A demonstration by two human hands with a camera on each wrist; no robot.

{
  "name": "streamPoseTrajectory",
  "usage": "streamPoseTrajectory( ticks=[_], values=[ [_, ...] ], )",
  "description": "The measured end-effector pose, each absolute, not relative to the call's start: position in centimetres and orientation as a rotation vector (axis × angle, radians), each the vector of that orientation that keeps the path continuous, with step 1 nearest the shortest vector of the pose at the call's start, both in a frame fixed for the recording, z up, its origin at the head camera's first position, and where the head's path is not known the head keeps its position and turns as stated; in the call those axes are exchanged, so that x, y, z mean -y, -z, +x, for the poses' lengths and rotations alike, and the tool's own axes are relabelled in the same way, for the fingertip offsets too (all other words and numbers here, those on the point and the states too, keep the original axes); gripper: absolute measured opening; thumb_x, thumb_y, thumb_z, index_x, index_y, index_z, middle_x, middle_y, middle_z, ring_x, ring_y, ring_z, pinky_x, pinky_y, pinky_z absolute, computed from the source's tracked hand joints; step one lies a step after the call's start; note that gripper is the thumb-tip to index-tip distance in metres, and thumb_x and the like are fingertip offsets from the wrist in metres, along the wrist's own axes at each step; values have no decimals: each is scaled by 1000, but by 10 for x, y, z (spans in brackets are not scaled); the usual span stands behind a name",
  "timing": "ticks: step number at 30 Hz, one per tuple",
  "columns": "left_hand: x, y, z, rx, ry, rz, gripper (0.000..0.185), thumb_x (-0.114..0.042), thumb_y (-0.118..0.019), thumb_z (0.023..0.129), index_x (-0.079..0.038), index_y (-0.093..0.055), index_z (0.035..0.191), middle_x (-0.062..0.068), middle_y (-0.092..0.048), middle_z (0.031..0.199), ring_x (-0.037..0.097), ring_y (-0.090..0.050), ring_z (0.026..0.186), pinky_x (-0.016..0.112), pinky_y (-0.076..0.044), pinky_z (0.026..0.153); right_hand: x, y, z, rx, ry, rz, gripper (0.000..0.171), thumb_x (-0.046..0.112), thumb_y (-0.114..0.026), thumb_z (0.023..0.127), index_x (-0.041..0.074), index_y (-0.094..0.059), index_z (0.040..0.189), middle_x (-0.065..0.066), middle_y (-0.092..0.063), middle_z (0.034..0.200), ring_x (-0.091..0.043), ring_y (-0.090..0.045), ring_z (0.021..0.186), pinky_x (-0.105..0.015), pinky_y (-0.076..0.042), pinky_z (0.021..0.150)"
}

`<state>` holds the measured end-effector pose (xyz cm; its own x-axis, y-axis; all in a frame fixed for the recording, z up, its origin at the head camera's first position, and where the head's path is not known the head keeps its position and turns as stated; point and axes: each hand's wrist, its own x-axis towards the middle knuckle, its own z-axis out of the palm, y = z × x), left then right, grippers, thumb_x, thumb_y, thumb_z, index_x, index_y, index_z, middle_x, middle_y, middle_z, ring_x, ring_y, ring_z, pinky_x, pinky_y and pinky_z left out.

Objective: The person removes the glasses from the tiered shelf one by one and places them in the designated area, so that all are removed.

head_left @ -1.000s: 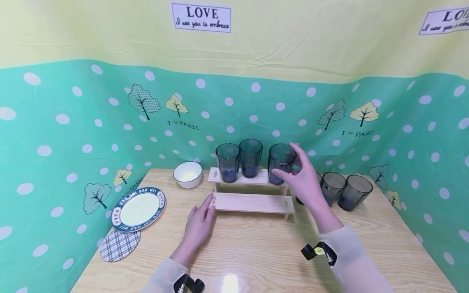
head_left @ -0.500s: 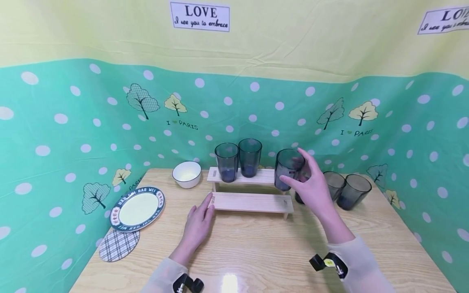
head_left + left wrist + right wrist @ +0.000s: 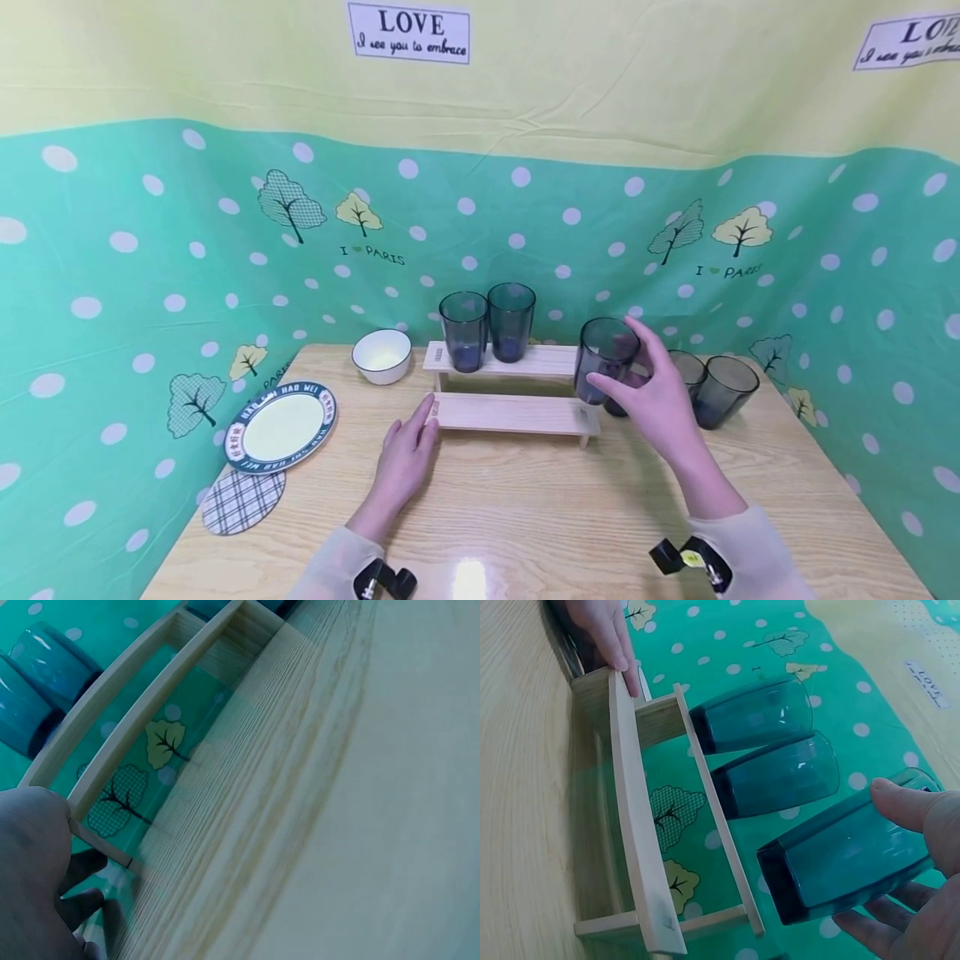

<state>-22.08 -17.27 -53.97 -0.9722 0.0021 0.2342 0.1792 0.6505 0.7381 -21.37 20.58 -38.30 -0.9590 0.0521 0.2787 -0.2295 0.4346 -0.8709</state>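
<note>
Where the wooden worktop [image 3: 525, 517] meets a green dotted backdrop [image 3: 150, 275], the right hand [image 3: 660, 404] grips a dark tumbler [image 3: 603, 358] just right of the two-step wooden rack [image 3: 517, 412]; the left hand [image 3: 408, 454], open-fingered, touches its left end. Two tumblers [image 3: 487, 329] stand on its top step, a white bowl [image 3: 383, 356] and plate [image 3: 281, 427] left.

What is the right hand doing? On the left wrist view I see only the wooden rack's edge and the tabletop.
Observer: The right hand grips a dark tumbler by the rack's right end, clear of its top shelf.
Operator: Do any tumblers stand off the rack?
Observer: Yes, more tumblers stand on the table, right of it.
Operator: And left of the rack?
Observer: A white bowl, a plate and a plaid coaster.
</note>
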Motion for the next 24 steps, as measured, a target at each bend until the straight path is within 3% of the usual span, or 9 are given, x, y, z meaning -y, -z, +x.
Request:
streamPoseTrajectory(
  ticks=[6,12,15,21,24],
  values=[
    [172,540,-221,2650,1231,-148,54,-29,-48,120,-11,-42,171,11,-50,166,37,-53,150,60,-11,136,-213,386,-206,2470,-1487,106,108,42,-95,90,36,-29,176,-10,-50,166,-36,-51,150,-58,-50,118],
    [173,540,-221,2646,1236,-154,54,-29,-48,120,-10,-42,171,12,-50,167,36,-52,151,60,-11,136,-222,392,-200,2496,-1448,85,109,42,-95,90,36,-29,176,-9,-33,178,-39,-40,158,-58,-48,120],
    [173,540,-221,2646,1237,-155,54,-29,-48,120,-10,-42,171,12,-50,167,36,-52,151,60,-11,136,-226,395,-197,2503,-1446,78,108,42,-94,91,34,-29,176,-9,-33,178,-37,-39,159,-51,-49,119],
    [172,540,-220,2642,1237,-154,54,-29,-49,120,-10,-42,171,12,-50,166,37,-53,150,60,-11,136,-234,402,-193,2514,-1426,52,107,42,-94,91,32,-30,176,-13,-39,174,-37,-45,155,-24,-52,113],
    [172,540,-220,2640,1237,-154,54,-28,-49,120,-9,-42,170,13,-51,165,38,-54,149,60,-11,136,-238,405,-190,2514,-1438,44,108,41,-94,91,31,-29,176,-15,-39,174,-39,-45,155,-18,-51,110]
  ],
)
